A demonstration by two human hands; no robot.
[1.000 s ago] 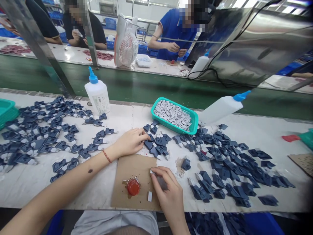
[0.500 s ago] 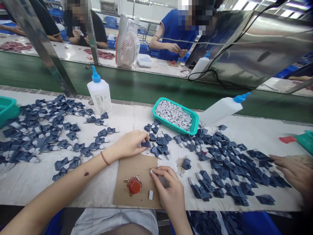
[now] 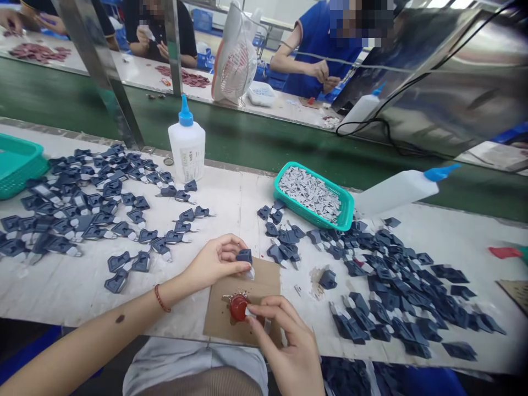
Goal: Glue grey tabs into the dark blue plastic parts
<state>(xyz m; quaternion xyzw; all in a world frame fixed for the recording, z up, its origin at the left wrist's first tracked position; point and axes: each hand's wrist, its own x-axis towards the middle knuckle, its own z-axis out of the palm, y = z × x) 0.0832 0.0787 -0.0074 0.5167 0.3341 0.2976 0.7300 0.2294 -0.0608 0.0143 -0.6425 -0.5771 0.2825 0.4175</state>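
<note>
White-topped workbench [image 3: 231, 203], scuffed and stained.

Near edge, centre: cardboard sheet [image 3: 264, 280], presumably laid to catch drips. On it, red cap [image 3: 238, 309], wet-looking, ringed by glossy spots; set between the hands, likely for a short reach from both.

Just right of the cap: right hand [image 3: 289, 335], thumb and fingertips pinched on a small pale piece [image 3: 248, 312]; gripped at one end, apparently to leave the other free. Touching the cap or just beside: impossible to tell.

Slightly farther, left: left hand [image 3: 223, 257], gripping a dark blue part [image 3: 244, 256] by thumb and fingers at the cardboard's far edge; pale tab [image 3: 250, 273] downward, perhaps turned to stay in sight.

Beyond, right: dense heap [image 3: 396, 275] of similar parts. Left: looser spread [image 3: 86, 203]. Between: small cluster [image 3: 284, 236], handily close.

Farther, right of centre: green basket [image 3: 348, 209], full of loose pale pieces [image 3: 309, 192], probably walled against scattering. Left: upright bottle [image 3: 187, 148], blue-nozzled. Right: tilted bottle [image 3: 400, 190], support hidden.

Farthest: green strip [image 3: 231, 135], then co-worker in blue [image 3: 319, 33] at an opposite bench.
</note>
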